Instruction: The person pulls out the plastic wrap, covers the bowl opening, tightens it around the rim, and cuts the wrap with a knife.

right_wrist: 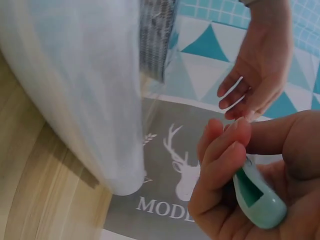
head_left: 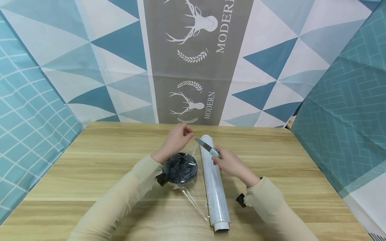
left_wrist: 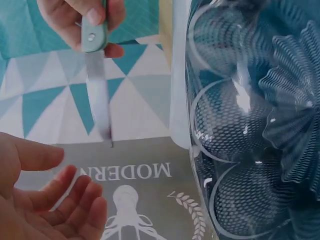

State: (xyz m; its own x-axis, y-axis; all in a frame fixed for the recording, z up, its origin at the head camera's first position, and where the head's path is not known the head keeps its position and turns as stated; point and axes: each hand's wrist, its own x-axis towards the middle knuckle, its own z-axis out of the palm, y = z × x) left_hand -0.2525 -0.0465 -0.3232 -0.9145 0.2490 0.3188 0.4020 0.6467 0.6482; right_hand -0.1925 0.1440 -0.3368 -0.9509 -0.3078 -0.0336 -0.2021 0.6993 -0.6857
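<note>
My right hand [head_left: 227, 162] grips a folding knife [left_wrist: 96, 37] by its pale green handle, with the blade bare and pointing toward my left hand. Loosely bent and holding nothing, my left hand [head_left: 178, 139] hovers beyond a dark patterned bowl [head_left: 181, 169], thumb apart from the fingers in the left wrist view. Clear cling film [head_left: 193, 197] stretches over the bowl and across to a long roll of cling film [head_left: 215, 187] lying to its right. The knife is above the far part of this roll. In the right wrist view, the fingers hide the blade.
Everything lies on a wood-grain table [head_left: 259, 214]. Behind the table's far edge hangs a patterned cloth [head_left: 120, 50] with triangles and deer heads. Blue-green sheets [head_left: 346, 117] stand along both sides. Each sleeve cuff has a small black piece [head_left: 241, 200] at it.
</note>
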